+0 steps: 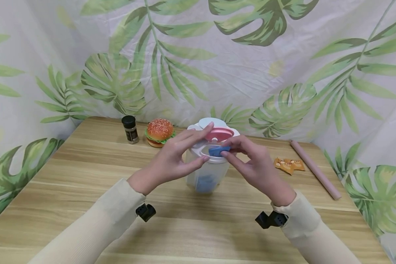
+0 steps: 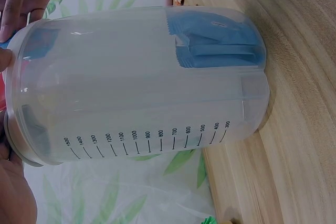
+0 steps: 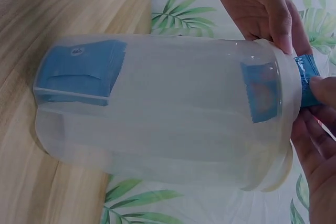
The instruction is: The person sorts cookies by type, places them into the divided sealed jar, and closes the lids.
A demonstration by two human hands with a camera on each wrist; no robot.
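Observation:
A clear plastic storage container with a white lid stands upright on the wooden table, its red flap raised. My right hand pinches a small blue packet that is partly inside the lid opening. My left hand rests on the lid, fingers stretched towards the flap and thumb touching the front rim. Through the wall, another blue packet shows at the container's bottom. The left wrist view shows measuring marks on the side. In the right wrist view, the pinched packet's lower part shows through the wall.
A black-capped spice jar and a toy hamburger stand behind to the left. On the right lie small orange packets and a pinkish rolling rod. A leaf-patterned curtain hangs behind the table.

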